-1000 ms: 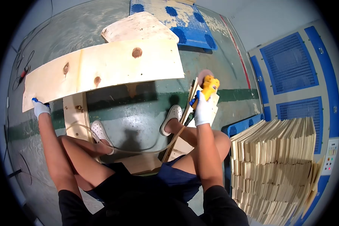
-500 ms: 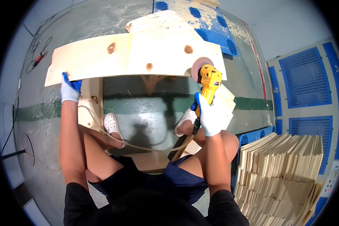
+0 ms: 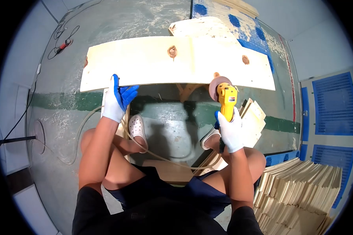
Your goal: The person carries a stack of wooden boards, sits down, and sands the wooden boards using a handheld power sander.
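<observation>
A pale wooden board (image 3: 145, 58) with dark knots lies across in front of me. My right hand (image 3: 230, 129), in a white glove with blue fingertips, is wrapped round the body of a yellow sander (image 3: 227, 98). The sander's round disc (image 3: 214, 87) overlaps the board's near edge, right of its middle; whether it touches the wood I cannot tell. My left hand (image 3: 117, 100), gloved alike, is at the near edge toward the board's left end. Its thumb points up over the board and its fingers are spread to the right along the edge.
A light hose (image 3: 164, 157) runs low across my legs. Stacked thin wooden boards (image 3: 298, 192) stand at my right, with loose wood pieces (image 3: 255, 119) by my right knee. A blue-patched panel (image 3: 239, 23) lies beyond the board. A red corded tool (image 3: 62, 47) rests on the floor, far left.
The view has turned left. The sander has moved left along the board and back to its near edge. My left hand has shifted right along the edge, and its fingers have spread.
</observation>
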`<state>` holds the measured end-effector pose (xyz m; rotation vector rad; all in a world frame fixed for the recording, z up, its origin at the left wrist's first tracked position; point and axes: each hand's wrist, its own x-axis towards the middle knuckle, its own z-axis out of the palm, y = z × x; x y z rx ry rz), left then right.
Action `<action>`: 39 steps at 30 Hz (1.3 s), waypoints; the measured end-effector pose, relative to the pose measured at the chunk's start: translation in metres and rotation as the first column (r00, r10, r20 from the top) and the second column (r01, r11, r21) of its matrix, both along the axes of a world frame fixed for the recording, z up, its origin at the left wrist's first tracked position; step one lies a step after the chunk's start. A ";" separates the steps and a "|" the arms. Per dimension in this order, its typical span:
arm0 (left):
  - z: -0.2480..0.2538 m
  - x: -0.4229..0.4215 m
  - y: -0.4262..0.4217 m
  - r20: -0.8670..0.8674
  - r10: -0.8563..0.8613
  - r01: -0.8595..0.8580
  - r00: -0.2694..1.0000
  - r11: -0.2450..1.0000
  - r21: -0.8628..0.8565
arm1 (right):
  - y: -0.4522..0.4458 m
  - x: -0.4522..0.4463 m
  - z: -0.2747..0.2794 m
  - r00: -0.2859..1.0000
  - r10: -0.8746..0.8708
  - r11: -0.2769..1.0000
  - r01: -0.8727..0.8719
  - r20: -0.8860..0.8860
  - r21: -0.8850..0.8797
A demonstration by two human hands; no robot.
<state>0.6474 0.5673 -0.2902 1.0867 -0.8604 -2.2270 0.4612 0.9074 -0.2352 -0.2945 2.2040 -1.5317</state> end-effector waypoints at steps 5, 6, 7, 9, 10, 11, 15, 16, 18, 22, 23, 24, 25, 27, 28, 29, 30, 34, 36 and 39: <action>0.005 -0.003 0.014 0.040 -0.027 0.027 0.999 1.000 -0.001 | -0.012 0.004 -0.008 0.973 0.143 0.982 -0.117 -0.180 0.146; 0.008 -0.004 0.017 0.055 -0.020 0.021 0.998 1.000 -0.022 | -0.017 0.006 -0.005 0.965 0.163 0.981 -0.135 -0.203 0.142; 0.005 -0.003 0.015 0.039 -0.039 0.040 0.998 0.999 -0.026 | -0.020 0.006 -0.001 0.966 0.170 0.978 -0.142 -0.197 0.150; 0.003 -0.003 0.014 0.033 -0.025 0.025 0.999 1.000 0.011 | -0.023 0.003 0.000 0.967 0.148 0.978 -0.112 -0.206 0.174; 0.005 -0.003 0.014 0.033 -0.011 0.009 0.999 0.999 0.042 | -0.025 0.001 0.001 0.969 0.124 0.978 -0.084 -0.213 0.191; 0.009 -0.003 0.015 0.046 -0.009 0.007 0.999 0.999 0.043 | -0.027 -0.001 0.003 0.968 0.104 0.979 -0.059 -0.229 0.197; 0.007 -0.004 0.013 0.061 -0.006 0.004 0.998 0.999 0.041 | -0.026 -0.010 0.012 0.991 -0.028 0.983 0.051 -0.130 0.175; 0.006 -0.005 0.012 0.059 -0.003 0.000 0.998 0.999 0.043 | -0.025 -0.011 0.011 0.989 -0.033 0.977 0.062 -0.142 0.206; 0.003 -0.002 0.010 0.020 -0.026 0.025 0.999 0.998 0.059 | -0.026 -0.008 0.010 0.989 -0.022 0.971 0.055 -0.145 0.232; -0.002 -0.002 0.008 0.015 -0.016 0.015 1.000 0.999 0.052 | -0.023 0.004 0.003 0.962 0.162 0.963 -0.106 -0.218 0.247; 0.000 -0.002 0.009 0.014 -0.059 0.058 0.998 0.998 0.039 | -0.024 0.006 0.005 0.951 0.211 0.956 -0.152 -0.227 0.251; 0.001 -0.004 0.013 0.049 -0.035 0.034 0.998 0.999 0.008 | -0.026 0.010 0.009 0.936 0.264 0.946 -0.205 -0.231 0.249; -0.001 -0.006 0.012 0.054 -0.062 0.058 0.997 0.996 0.064 | -0.031 0.014 0.016 0.934 0.244 0.951 -0.177 -0.260 0.255; 0.003 -0.004 0.013 0.084 -0.068 0.061 0.994 0.995 0.081 | -0.027 0.007 0.010 0.949 0.208 0.958 -0.148 -0.236 0.247; 0.007 -0.005 0.017 0.099 -0.055 0.050 0.994 0.998 0.048 | -0.022 0.002 0.006 0.917 0.214 0.947 -0.110 -0.337 0.302; 0.005 -0.003 0.016 0.073 -0.082 0.079 0.994 0.996 0.031 | -0.026 0.003 0.018 0.957 0.139 0.962 -0.069 -0.254 0.264; 0.003 -0.002 0.015 0.041 -0.116 0.115 0.992 0.993 0.020 | -0.021 -0.005 0.015 0.961 0.091 0.961 -0.016 -0.261 0.277; 0.006 -0.006 0.022 -0.068 -0.210 0.216 0.975 0.973 0.086 | -0.004 -0.029 0.014 0.996 -0.086 0.994 0.085 -0.015 -0.065; -0.007 -0.010 0.026 -0.164 -0.350 0.366 0.922 0.927 0.080 | 0.006 -0.041 0.008 0.987 -0.102 0.952 0.132 0.120 -0.276; -0.004 -0.027 0.042 -0.182 -0.427 0.450 0.886 0.886 0.113 | 0.006 -0.035 0.027 0.961 -0.095 0.901 0.193 0.258 -0.388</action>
